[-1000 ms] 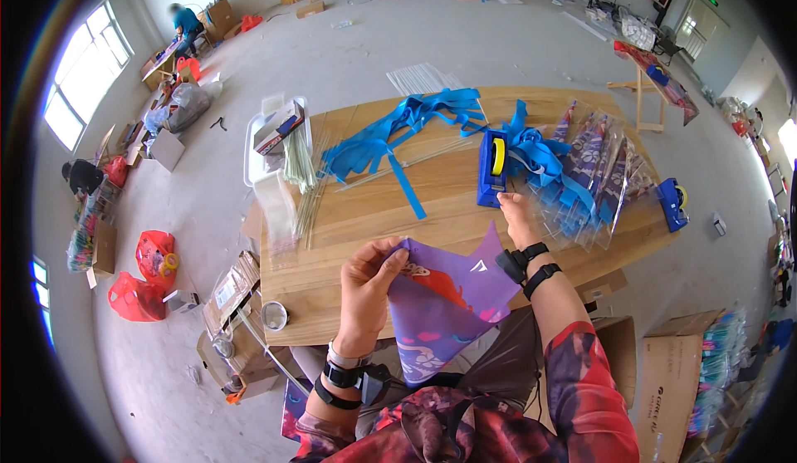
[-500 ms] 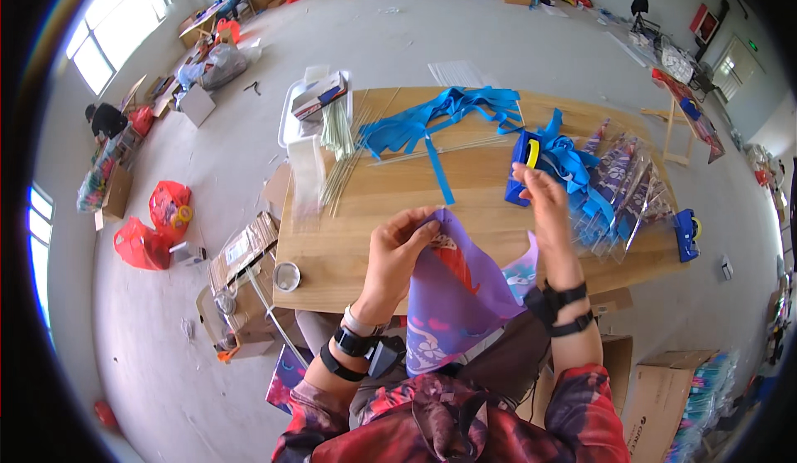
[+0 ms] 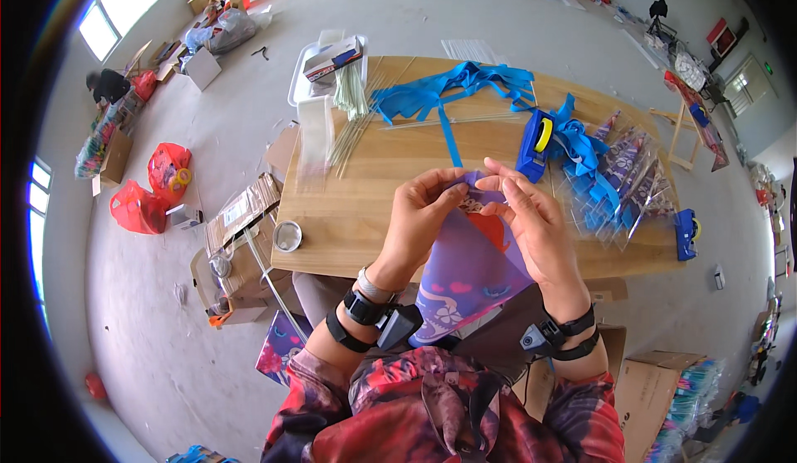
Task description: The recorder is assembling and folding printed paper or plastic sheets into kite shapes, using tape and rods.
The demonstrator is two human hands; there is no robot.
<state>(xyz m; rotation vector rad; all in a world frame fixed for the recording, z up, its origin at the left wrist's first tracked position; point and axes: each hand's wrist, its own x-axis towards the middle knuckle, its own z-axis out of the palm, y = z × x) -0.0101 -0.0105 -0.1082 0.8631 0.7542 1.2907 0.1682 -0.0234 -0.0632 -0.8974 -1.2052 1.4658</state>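
My left hand (image 3: 422, 218) pinches the top corner of a purple printed fabric piece (image 3: 465, 268), thin and limp, with red and white patterns. It hangs over my lap at the table's near edge. My right hand (image 3: 535, 222) has its fingers bent around the same corner, fingertips meeting those of the left. Any small piece between the fingertips is hidden. Just beyond my hands, a blue strip (image 3: 449, 135) runs down from a pile of blue fabric strips (image 3: 457, 89). A blue tape dispenser (image 3: 534, 143) with yellow tape stands beyond my right hand.
On the wooden table (image 3: 357, 222) lie thin pale sticks (image 3: 353, 143), a white tray (image 3: 300, 81) with a box, plastic-wrapped purple pieces (image 3: 627, 172), a second tape dispenser (image 3: 686, 235) and a small round tin (image 3: 287, 236). Cardboard boxes (image 3: 656, 396) stand beside me. Another person works far left.
My right hand has come from beside the tape dispenser to the fabric's top corner, meeting my left. Both hands sit slightly farther forward, and the view has shifted.
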